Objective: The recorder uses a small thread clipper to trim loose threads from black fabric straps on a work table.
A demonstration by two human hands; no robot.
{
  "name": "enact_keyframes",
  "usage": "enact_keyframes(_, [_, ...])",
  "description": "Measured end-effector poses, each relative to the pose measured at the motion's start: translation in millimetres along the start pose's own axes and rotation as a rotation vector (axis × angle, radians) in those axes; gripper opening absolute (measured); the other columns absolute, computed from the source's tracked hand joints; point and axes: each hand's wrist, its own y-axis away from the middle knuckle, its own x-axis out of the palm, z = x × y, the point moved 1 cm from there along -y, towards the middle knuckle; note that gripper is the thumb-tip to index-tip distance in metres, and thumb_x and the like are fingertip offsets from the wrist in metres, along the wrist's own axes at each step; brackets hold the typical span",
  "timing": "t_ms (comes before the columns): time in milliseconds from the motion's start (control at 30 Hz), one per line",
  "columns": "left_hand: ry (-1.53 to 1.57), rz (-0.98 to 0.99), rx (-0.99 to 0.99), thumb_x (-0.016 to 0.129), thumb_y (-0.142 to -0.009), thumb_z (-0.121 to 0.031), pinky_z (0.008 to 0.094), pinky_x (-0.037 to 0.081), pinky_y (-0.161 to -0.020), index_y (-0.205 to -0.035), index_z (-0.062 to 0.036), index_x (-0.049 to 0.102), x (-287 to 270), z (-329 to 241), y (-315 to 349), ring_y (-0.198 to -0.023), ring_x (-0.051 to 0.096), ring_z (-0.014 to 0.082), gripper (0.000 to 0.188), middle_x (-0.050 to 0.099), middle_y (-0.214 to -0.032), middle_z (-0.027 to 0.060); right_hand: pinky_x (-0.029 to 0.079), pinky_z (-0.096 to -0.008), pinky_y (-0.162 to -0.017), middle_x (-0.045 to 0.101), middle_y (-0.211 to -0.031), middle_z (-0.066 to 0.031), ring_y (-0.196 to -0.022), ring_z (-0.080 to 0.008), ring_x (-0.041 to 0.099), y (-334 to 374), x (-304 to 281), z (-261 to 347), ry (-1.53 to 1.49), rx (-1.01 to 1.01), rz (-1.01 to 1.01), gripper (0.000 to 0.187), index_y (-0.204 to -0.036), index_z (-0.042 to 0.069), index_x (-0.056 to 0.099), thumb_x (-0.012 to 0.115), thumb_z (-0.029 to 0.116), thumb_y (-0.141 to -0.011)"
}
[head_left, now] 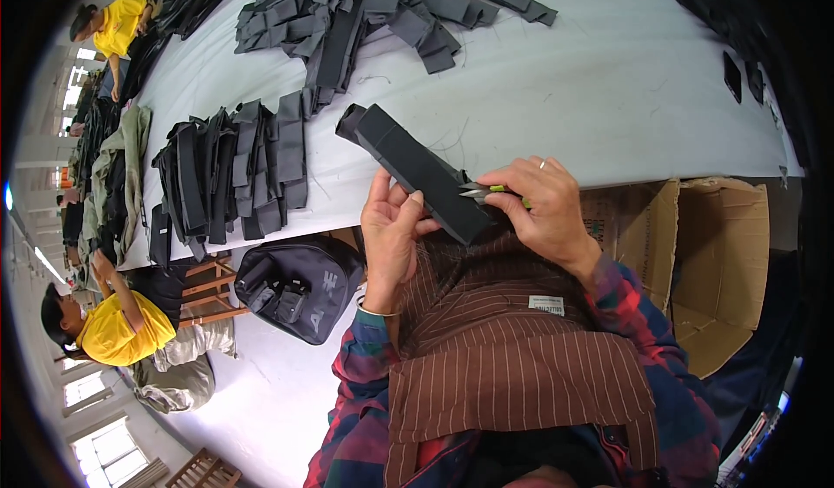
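My left hand [389, 234] grips a black fabric strip [415, 167], thumb on its near side and fingers beneath. The strip looks folded or layered and slants from upper left to lower right above the table's near edge. In my closed right hand [547, 210] is a pair of thread snips [474, 193] with bright green handles. Their metal blades touch or nearly touch the strip's right edge, where a small dark bit sticks out. Whether the blades are closed on a thread is too small to tell.
Dark fabric strips [230, 171] lie in a row at the table's left, and a larger heap [347, 19] lies farther back. Loose threads dot the white table [599, 97]. An open cardboard box [717, 262] stands right, a black bag [300, 284] below left. Two people in yellow work at left.
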Motion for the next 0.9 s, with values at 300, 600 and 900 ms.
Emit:
enact_keyframes(300, [-0.019, -0.020, 0.041, 0.050, -0.093, 0.001, 0.0233, 0.058, -0.061, -0.141, -0.0025, 0.031, -5.3, 2.9, -1.1, -0.087, 0.066, 0.0139, 0.052, 0.061, -0.116, 0.0116, 0.041, -0.0317, -0.064, 0.064, -0.077, -0.0048, -0.066, -0.0222, 0.056, -1.3, -4.4, -3.1, -0.055, 0.000, -0.062, 0.014, -0.089, 0.007, 0.067, 0.070, 0.006, -0.076])
enact_keyframes(600, [0.047, -0.076, 0.098, 0.049, -0.093, -0.002, 0.0306, 0.058, -0.068, -0.132, -0.0054, 0.036, -5.6, 4.1, -3.7, -0.088, 0.064, 0.0141, 0.041, 0.061, -0.114, 0.0096, 0.045, -0.0316, -0.064, 0.064, -0.079, -0.0078, -0.069, -0.0227, 0.058, 12.8, -7.9, 4.4, -0.270, 0.211, 0.007, 0.016, -0.093, 0.004, 0.066, 0.069, 0.004, -0.077])
enact_keyframes(900, [0.072, -0.131, 0.086, 0.049, -0.092, -0.002, 0.0304, 0.055, -0.066, -0.129, -0.0072, 0.037, -0.5, 3.0, -1.2, -0.080, 0.059, 0.0097, 0.039, 0.061, -0.105, 0.0047, 0.040, -0.0316, -0.062, 0.060, -0.072, -0.0049, -0.066, -0.0231, 0.056, 16.2, -2.2, 5.2, 0.029, 0.050, -0.068, 0.017, -0.090, 0.007, 0.067, 0.072, 0.006, -0.074])
